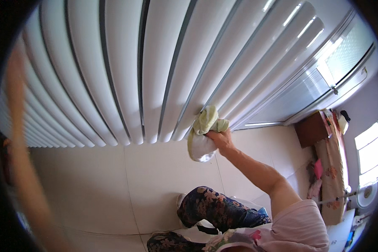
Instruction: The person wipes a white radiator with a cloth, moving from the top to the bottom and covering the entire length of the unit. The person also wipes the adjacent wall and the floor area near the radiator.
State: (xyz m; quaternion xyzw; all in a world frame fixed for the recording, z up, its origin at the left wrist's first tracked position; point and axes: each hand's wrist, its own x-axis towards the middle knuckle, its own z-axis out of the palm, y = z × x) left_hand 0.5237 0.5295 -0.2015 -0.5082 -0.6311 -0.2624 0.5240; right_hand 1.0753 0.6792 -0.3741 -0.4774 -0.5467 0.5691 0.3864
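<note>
My right arm stretches forward from the lower right. The right hand (223, 139) is closed around a bunched pale yellow-green and white cloth (206, 122). The cloth sits against the lower ends of a white ribbed panel (122, 75), whose long rounded slats have dark gaps between them. At the far left my left forearm rises along the panel, smeared by motion. The left hand (16, 65) is near the slats at the picture's rim; its fingers cannot be made out.
Pale floor tiles (84, 180) lie below the panel. My patterned trouser legs (210, 210) are at the bottom. To the right stand a frosted-glass door (290, 92), a brown wooden cabinet (313, 129), a flower-patterned covered bed or bench (332, 176), a white fan (367, 194) and a bright window (369, 153).
</note>
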